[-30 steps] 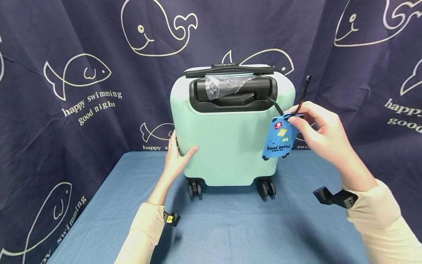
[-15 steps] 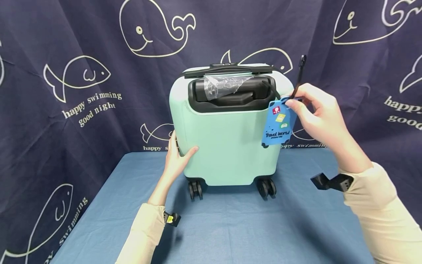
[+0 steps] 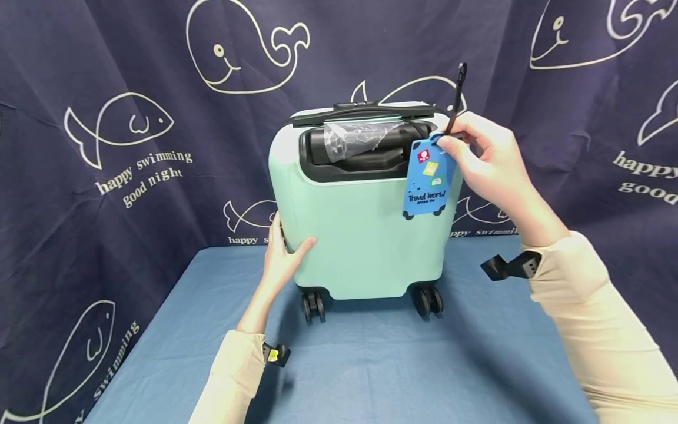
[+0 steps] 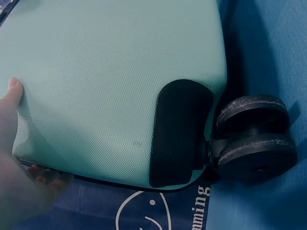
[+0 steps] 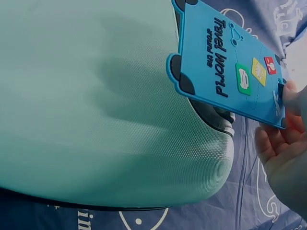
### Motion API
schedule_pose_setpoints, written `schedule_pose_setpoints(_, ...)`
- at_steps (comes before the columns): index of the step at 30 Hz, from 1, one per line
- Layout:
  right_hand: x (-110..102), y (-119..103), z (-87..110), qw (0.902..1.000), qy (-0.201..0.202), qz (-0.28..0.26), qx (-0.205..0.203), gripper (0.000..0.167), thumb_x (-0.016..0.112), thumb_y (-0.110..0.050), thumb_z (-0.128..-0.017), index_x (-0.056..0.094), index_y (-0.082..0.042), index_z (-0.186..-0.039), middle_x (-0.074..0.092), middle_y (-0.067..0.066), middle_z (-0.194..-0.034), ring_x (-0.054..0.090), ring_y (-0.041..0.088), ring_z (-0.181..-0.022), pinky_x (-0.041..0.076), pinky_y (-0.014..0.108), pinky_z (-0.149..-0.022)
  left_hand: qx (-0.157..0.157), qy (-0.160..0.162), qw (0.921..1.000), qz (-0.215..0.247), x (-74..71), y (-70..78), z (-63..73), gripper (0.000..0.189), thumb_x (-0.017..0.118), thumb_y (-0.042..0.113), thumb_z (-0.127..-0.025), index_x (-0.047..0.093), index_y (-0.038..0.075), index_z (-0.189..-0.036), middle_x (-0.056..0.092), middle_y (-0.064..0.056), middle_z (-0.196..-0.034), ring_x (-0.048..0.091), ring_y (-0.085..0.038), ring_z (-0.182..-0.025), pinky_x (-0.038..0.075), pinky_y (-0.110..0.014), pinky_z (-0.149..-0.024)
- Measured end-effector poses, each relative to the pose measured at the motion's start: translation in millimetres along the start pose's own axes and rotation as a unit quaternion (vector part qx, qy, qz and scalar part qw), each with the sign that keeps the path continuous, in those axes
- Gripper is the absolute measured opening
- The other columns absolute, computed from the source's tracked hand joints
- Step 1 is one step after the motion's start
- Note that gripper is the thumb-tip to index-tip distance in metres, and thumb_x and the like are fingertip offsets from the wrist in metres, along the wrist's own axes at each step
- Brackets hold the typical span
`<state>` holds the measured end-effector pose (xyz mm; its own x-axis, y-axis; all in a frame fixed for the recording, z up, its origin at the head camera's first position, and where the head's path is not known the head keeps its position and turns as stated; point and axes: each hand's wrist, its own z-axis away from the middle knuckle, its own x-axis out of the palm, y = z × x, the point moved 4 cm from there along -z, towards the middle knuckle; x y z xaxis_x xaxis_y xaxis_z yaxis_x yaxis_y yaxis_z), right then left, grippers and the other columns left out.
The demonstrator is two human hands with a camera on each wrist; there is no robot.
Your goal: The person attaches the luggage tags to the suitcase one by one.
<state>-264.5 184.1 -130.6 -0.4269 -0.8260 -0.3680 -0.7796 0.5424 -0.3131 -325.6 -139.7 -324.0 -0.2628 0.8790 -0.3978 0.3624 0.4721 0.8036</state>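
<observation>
A mint-green suitcase (image 3: pixel 365 241) stands upright on its wheels, its front facing me. My left hand (image 3: pixel 281 256) grips its left side edge, thumb on the front shell and fingers round behind; the left wrist view shows this hand (image 4: pixel 29 148) near a black wheel (image 4: pixel 256 155). With thumb and fingertips, my right hand (image 3: pixel 489 156) pinches the top of a blue luggage tag (image 3: pixel 428 176) printed "Travel World". Its black strap (image 3: pixel 454 103) points upward past the fingers, buckle end on top. The tag hangs before the recess's right part, below the black carry handle (image 3: pixel 365 112).
Clear plastic film (image 3: pixel 352 140) wraps the black telescopic handle (image 3: pixel 394 138) in the suitcase's recess. A blue cloth (image 3: pixel 339 365) covers the table. Behind hangs a navy curtain (image 3: pixel 159 47) with white whale and fish drawings.
My right hand has risen and moved left with the luggage tag, bringing it over the upper right of the suitcase. The left hand keeps its grip in place.
</observation>
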Motion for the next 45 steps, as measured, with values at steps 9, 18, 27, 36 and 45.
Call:
schedule_pose_setpoints(9,8,3,-17.9,0.9996,-0.012,-0.007,0.025,0.004,0.064,-0.001,-0.085,0.063,0.002,-0.084,0.054,-0.016,-0.08,0.048,0.001,-0.073,0.036,0.015,-0.068,0.006,0.004,1.0,-0.003,0.4,0.5,0.8,0.094,0.069,0.052,-0.078,0.011,0.033,-0.15,0.028,0.001,-0.15,0.037,-0.023,-0.133,0.034,-0.048,-0.104)
schedule_pose_setpoints(18,18,6,-31.6,0.9984,-0.053,0.005,0.02,0.006,0.063,-0.004,-0.087,0.066,0.0,-0.088,0.051,-0.023,-0.076,0.047,-0.001,-0.071,0.034,0.014,-0.071,0.008,0.004,1.0,0.0,1.8,1.9,-0.2,0.094,0.069,0.052,-0.078,0.012,0.033,-0.15,0.026,0.003,-0.151,0.034,-0.021,-0.136,0.032,-0.047,-0.106)
schedule_pose_setpoints(27,24,5,-46.8,0.9953,-0.086,0.023,0.039,0.014,0.059,-0.013,-0.09,0.065,-0.001,-0.093,0.051,-0.016,-0.075,0.044,0.003,-0.063,0.034,0.017,-0.065,0.01,0.004,0.9999,0.008,1.4,-0.5,-0.4,0.094,0.07,0.05,-0.078,0.012,0.031,-0.15,0.026,0.003,-0.151,0.033,-0.018,-0.136,0.033,-0.044,-0.107)
schedule_pose_setpoints(36,34,5,-60.7,0.9883,-0.145,0.02,0.043,0.016,0.058,-0.015,-0.091,0.066,-0.001,-0.094,0.054,-0.007,-0.079,0.047,0.006,-0.067,0.035,0.016,-0.066,0.014,0.004,0.9999,0.003,1.8,-0.1,-0.3,0.093,0.069,0.048,-0.08,0.012,0.028,-0.15,0.027,-0.001,-0.15,0.036,-0.021,-0.134,0.033,-0.044,-0.107)
schedule_pose_setpoints(45,40,8,-72.9,0.9851,-0.159,0.06,0.028,0.014,0.06,-0.015,-0.089,0.07,-0.004,-0.091,0.055,-0.005,-0.079,0.046,0.003,-0.069,0.034,0.014,-0.065,0.013,0.004,0.9999,-0.002,1.0,-1.9,1.1,0.093,0.069,0.049,-0.079,0.012,0.03,-0.15,0.028,-0.002,-0.15,0.037,-0.022,-0.132,0.035,-0.045,-0.105)
